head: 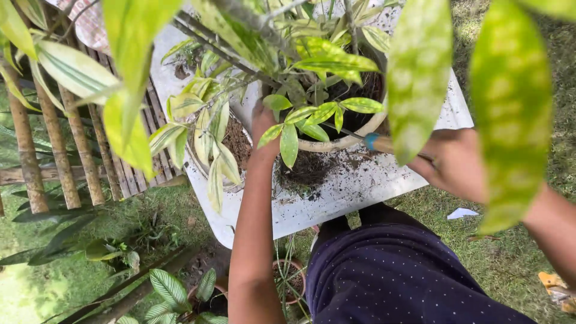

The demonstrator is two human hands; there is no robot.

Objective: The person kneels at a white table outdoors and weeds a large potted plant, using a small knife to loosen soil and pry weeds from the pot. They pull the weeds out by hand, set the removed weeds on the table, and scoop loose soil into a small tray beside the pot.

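Currently: left hand (264,123) reaches up among the stems of the variegated plant (318,90); its fingers are hidden by leaves, so I cannot tell whether it grips. Right hand (453,165) is closed on a wooden-handled tool (375,142), tip toward the pale pot (336,143) on the white table (360,189). Risks: the blade, worked near hidden roots, may cut them; the pot sits near loose spilled soil (312,171) and could tip against the smaller pot (234,147) if levered hard.

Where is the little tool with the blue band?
In the head view, the tool is right of centre, held in the right hand, its tip poking into the round pot on the white table.
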